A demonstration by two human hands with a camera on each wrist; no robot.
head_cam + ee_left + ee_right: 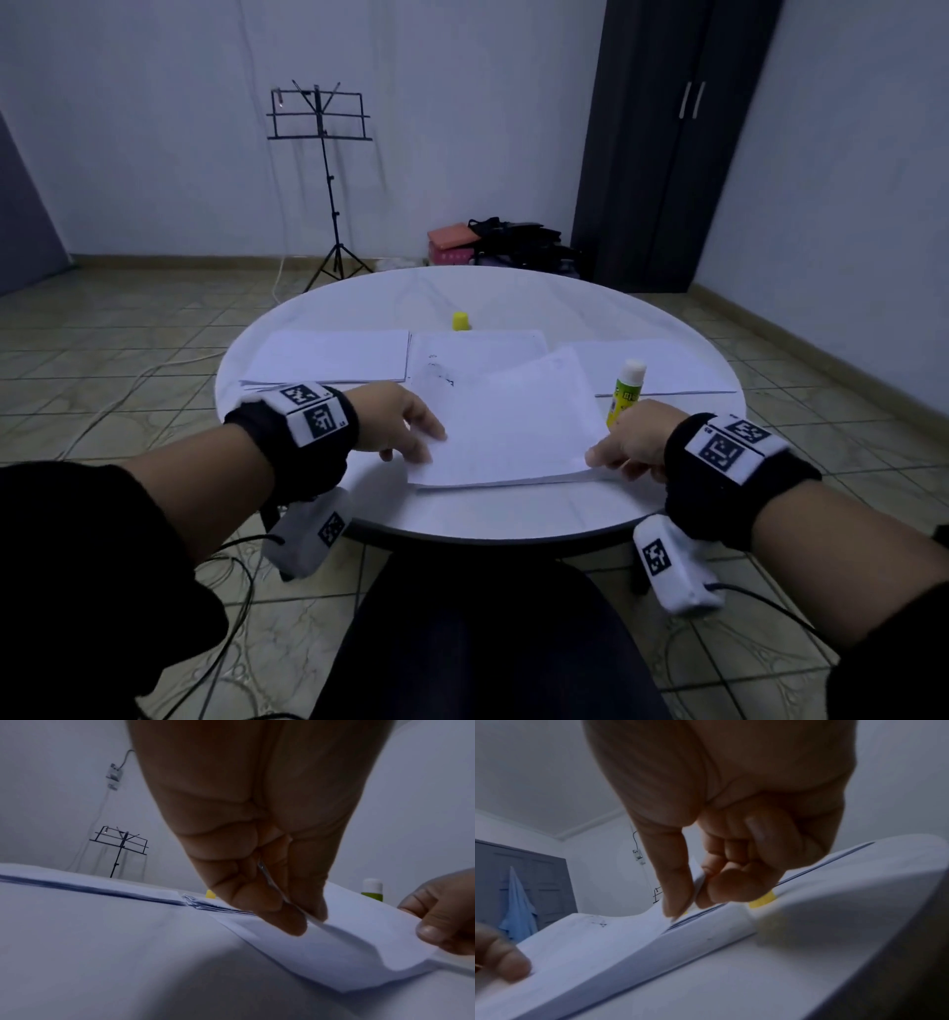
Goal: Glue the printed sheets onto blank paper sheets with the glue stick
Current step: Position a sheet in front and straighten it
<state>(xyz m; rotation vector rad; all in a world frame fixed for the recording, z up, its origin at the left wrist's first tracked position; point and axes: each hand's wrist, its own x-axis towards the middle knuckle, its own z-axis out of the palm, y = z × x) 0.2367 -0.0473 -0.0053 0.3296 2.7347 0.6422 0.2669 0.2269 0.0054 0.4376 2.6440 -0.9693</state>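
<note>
We pinch a white sheet at both near corners: our left hand grips the left corner between thumb and fingers, our right hand the right corner. The sheet lies over the near table. The glue stick stands uncapped just beyond our right hand; its yellow cap sits farther back.

sleeves: black; wristbands: black; tags: white, black-patterned; cables: black
</note>
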